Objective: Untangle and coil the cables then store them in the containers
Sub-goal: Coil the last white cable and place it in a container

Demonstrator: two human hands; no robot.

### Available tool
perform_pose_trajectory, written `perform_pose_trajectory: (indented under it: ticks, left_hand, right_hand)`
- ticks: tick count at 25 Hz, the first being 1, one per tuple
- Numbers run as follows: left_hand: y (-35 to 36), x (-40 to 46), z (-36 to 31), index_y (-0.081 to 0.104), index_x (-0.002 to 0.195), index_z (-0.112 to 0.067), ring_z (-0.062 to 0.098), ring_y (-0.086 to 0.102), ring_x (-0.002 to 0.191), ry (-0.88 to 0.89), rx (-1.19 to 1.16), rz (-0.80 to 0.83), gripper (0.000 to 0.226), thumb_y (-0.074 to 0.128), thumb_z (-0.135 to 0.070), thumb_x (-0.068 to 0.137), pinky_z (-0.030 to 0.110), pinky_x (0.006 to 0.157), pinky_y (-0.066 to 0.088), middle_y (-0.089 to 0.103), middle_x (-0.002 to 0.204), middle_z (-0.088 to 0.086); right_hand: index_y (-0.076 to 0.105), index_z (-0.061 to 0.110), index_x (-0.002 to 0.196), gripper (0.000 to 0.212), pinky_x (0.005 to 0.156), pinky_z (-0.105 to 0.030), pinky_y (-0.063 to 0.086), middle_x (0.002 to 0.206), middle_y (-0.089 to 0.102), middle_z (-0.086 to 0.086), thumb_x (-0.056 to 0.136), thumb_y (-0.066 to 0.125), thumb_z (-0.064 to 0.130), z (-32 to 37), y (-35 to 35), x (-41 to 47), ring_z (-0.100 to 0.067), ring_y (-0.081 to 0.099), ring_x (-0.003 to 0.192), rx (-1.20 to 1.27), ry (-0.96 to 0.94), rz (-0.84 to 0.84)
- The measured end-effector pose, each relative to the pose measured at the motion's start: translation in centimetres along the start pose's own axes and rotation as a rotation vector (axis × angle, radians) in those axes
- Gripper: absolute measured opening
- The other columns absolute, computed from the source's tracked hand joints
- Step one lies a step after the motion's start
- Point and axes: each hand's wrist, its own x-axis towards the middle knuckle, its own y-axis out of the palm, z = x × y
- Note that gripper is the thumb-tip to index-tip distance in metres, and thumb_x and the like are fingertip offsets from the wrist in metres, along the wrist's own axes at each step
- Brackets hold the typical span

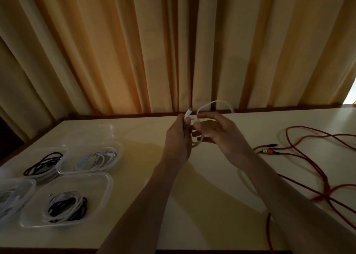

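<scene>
A dim room that looks domestic; long pleated tan curtains [134,51] hang behind a plain pale table [212,186]; clear plastic containers [63,201] of coiled cables sit at its left; nothing marks it as a workshop

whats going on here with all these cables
A person is coiling a white cable above the table: the left hand pinches its connector end, and the right hand keeps a grip on the loop. Several clear containers on the left already hold coiled black and white cables. A long orange cable sprawls loose on the right, not yet coiled.
</scene>
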Motion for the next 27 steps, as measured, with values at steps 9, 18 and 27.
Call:
perform_pose_trajectory:
  ticks: [9, 18, 27]
  left_hand:
    - [0.3, 0.4, 1.2, 0.055, 0.135, -0.014, 0.01, 0.047, 0.116, 0.346, 0.244, 0.001, 0.035, 0.035, -0.034, 0.112, 0.005, 0.094, 0.032, 0.054, 0.127, 0.0]
    - [1.3, 0.2, 0.3, 0.059, 0.11, -0.011, 0.012, 0.052, 0.083, -0.078, -0.262, 0.169, 0.032, 0.036, -0.033, 0.112, 0.033, 0.078, 0.046, 0.057, 0.089, -0.002]
    - [-0.5, 0.6, -1.6, 0.064, 0.123, -0.005, 0.014, 0.07, 0.077, -0.407, -0.859, -0.075, 0.038, 0.041, -0.033, 0.111, 0.049, 0.097, 0.058, 0.067, 0.088, 0.003]
  right_hand:
    - [0.069, 0.023, 0.109, 0.024, 0.067, -0.031, 0.057, 0.076, 0.064, -0.003, 0.106, 0.053, 0.006, -0.2, -0.5, 0.3, -0.013, 0.06, 0.068, -0.046, -0.069, -0.021]
    - [0.077, 0.031, 0.114, 0.022, 0.076, -0.018, 0.053, 0.097, 0.076, 0.014, 0.103, 0.062, 0.019, -0.8, -1.2, 0.5, -0.002, 0.067, 0.086, -0.232, -0.169, -0.148]
    - [0.07, 0.015, 0.118, 0.041, 0.065, -0.037, 0.057, 0.085, 0.077, -0.011, 0.109, 0.044, 0.046, -0.6, -0.5, 0.3, -0.028, 0.072, 0.075, 0.005, 0.204, -0.055]
